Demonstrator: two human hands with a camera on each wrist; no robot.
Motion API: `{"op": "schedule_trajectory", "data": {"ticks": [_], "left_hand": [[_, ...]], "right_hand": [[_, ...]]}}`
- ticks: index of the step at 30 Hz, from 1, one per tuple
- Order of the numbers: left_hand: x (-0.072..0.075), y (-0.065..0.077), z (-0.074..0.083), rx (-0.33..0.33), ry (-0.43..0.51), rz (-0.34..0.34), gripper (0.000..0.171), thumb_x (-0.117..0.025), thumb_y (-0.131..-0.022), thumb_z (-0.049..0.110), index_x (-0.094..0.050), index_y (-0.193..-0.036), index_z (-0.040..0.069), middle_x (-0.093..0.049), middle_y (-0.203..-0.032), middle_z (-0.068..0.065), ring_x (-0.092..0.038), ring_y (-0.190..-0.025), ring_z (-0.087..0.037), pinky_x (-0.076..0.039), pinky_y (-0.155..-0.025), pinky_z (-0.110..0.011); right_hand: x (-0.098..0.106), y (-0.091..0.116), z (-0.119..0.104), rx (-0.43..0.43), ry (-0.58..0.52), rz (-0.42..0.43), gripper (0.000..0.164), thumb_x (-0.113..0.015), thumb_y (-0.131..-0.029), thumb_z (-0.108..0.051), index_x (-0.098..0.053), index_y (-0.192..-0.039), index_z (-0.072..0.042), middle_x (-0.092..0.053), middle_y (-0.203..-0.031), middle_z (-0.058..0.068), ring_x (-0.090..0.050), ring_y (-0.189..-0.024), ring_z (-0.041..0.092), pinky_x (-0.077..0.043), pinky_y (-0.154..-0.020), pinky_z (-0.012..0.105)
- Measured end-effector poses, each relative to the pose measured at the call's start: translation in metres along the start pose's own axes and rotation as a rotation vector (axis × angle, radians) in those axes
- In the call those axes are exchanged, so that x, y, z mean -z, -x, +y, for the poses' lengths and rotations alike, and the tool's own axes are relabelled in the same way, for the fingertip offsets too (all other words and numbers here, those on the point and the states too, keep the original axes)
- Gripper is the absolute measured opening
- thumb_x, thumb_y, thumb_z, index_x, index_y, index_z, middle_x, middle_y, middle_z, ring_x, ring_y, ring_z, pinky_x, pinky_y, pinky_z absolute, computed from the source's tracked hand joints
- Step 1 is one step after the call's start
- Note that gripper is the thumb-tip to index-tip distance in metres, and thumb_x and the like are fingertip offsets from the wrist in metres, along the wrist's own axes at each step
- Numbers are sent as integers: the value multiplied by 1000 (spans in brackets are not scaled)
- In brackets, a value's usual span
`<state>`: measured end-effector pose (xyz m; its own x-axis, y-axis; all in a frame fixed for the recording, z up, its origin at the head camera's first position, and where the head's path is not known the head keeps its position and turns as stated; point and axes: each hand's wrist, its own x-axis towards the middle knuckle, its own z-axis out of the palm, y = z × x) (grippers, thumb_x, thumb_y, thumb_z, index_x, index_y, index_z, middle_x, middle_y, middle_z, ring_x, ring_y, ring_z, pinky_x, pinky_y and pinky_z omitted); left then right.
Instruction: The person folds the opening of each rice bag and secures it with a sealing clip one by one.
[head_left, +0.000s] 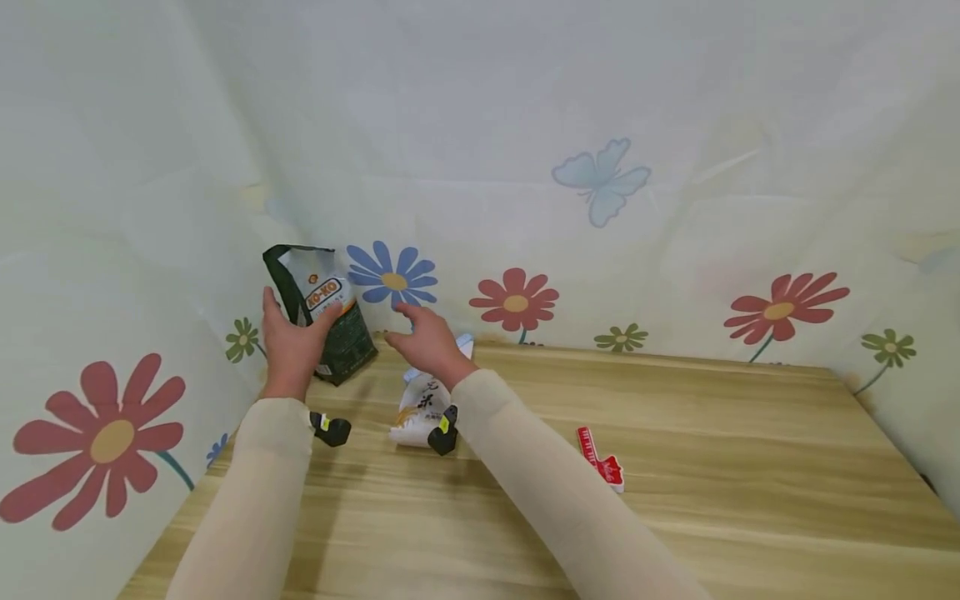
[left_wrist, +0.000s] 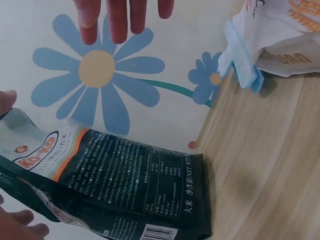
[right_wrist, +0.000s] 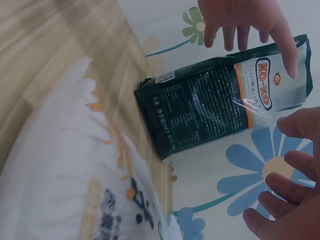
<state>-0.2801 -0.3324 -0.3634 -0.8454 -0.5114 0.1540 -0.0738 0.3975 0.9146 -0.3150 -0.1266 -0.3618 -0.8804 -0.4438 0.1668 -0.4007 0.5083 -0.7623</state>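
Observation:
A dark green and silver KO-KO rice bag (head_left: 341, 342) stands on the table at the back left, near the flowered wall covering. My left hand (head_left: 295, 346) is spread around its left side, with the thumb (right_wrist: 287, 57) in front of the bag and the fingers beyond its edge; firm contact is not visible. Apart from the bag, on its right, my right hand (head_left: 431, 343) hangs in the air with loosely bent fingers and holds nothing. Below it lies a white printed bag (head_left: 422, 412) with a light blue clip (left_wrist: 241, 55) at one end, partly hidden by the hand.
Right of the white bag, a red and white flat item (head_left: 600, 461) lies on the wooden table (head_left: 720, 450). Small black devices (head_left: 444, 432) are worn at both wrists. Fabric with printed flowers (head_left: 514, 302) borders the table at the back and sides.

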Motion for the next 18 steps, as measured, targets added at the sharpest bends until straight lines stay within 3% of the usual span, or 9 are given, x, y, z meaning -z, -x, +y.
{"op": "schedule_trajectory", "data": {"ticks": [9,18], "left_hand": [[-1,-5,3,-37,38,-34,103,-64,-85,57,7,-155,31,-22,-160,-7,-28,-145,-27,-27,-116,-49],[-7,-5,-2,-91,17,63,64,-58,-93,42,-30,-146,19,-47,-144,-14,-50,-125,-31,-42,-103,-49]], "right_hand": [[-3,-11,-10,-12,-5,-17,58,-59,-95,-34,-39,-149,-26,-44,-150,0,-43,-138,23,-45,-104,43],[-4,-20,-10,6,-12,-20,59,-57,-96,-31,-36,-150,-24,-44,-150,5,-44,-137,25,-44,-105,44]]}}
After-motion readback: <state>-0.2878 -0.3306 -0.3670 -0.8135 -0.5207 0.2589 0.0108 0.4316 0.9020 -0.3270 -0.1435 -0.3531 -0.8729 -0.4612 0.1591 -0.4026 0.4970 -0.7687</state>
